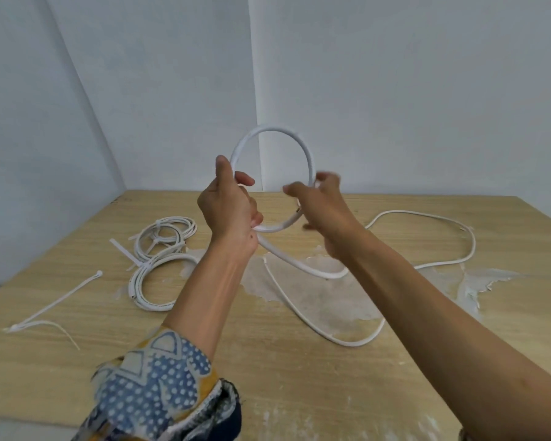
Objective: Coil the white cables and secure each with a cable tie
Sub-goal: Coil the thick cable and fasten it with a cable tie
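- Grips the white cable (272, 128) with left hand (229, 208), fingers curled round the crossing at the loop's foot.
- Holds the loop's right side with right hand (320, 211), fingers curled on it, though blurred.
- Looks like coiling: one loop raised above the grip, slack trailing below and rightward over the table (299, 393).
- Calls next for drawing slack up into a second, matching turn.
- Leaves tying for later: loose cable ties (58, 299) lie well left, beyond two tied coils (159, 240).

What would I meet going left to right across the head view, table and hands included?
Loose cable tie → tied coils → left hand → right hand → trailing run of the white cable that both hands grip.
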